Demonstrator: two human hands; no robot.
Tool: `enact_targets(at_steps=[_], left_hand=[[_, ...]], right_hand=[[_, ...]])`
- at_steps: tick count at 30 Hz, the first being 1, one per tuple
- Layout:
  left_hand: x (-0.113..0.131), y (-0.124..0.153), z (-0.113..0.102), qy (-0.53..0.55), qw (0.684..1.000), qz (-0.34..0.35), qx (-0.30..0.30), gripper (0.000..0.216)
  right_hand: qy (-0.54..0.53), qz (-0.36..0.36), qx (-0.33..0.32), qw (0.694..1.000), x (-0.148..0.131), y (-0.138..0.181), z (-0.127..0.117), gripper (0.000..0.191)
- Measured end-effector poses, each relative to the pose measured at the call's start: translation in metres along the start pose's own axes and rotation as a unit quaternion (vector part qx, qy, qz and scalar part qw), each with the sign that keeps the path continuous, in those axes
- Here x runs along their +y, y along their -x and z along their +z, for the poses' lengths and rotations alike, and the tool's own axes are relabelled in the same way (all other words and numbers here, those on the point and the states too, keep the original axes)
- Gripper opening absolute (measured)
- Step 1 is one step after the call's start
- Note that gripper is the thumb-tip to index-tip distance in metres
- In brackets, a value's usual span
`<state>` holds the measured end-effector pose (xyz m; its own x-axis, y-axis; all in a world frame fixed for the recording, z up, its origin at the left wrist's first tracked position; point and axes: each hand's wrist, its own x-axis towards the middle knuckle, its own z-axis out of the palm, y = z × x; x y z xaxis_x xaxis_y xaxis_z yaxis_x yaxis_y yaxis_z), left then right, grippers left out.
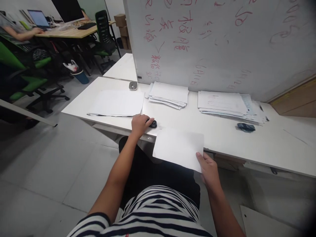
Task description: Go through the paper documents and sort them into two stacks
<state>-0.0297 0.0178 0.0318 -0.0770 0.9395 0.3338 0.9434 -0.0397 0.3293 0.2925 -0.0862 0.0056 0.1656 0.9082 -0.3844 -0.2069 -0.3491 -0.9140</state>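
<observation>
My right hand (208, 166) grips the near right corner of a white sheet of paper (179, 146) that hangs partly over the front edge of the white table (222, 138). My left hand (139, 124) is closed over a small black object (153, 124) near the table's front edge; only its right end shows. Farther back lie a flat spread of paper (117, 103) at the left, a paper stack (169, 94) in the middle and a wider stack (227, 103) at the right.
A small grey device (133, 85) sits by the whiteboard (222, 42) that stands along the table's back. A dark clip-like object (246, 127) lies right of centre. At the far left, another person works at a desk with a laptop (38, 18), amid green chairs.
</observation>
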Motion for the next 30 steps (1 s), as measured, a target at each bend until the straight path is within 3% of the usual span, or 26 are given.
enact_targets(at_steps=[9,18,30], left_hand=[[0.004,-0.003,0.001,-0.012,0.998,-0.052,0.016,0.051],[0.002,0.0,0.003,0.009,0.999,-0.038,0.037,0.052],[0.0,0.002,0.004,0.008,0.999,-0.032,0.041,0.048]], right_hand=[[-0.016,0.007,-0.02,1.0,-0.011,0.006,0.019,0.037],[0.036,-0.025,-0.074,0.996,-0.02,0.0,0.032,0.037],[0.014,0.019,-0.037,0.999,-0.029,0.002,0.031,0.039]])
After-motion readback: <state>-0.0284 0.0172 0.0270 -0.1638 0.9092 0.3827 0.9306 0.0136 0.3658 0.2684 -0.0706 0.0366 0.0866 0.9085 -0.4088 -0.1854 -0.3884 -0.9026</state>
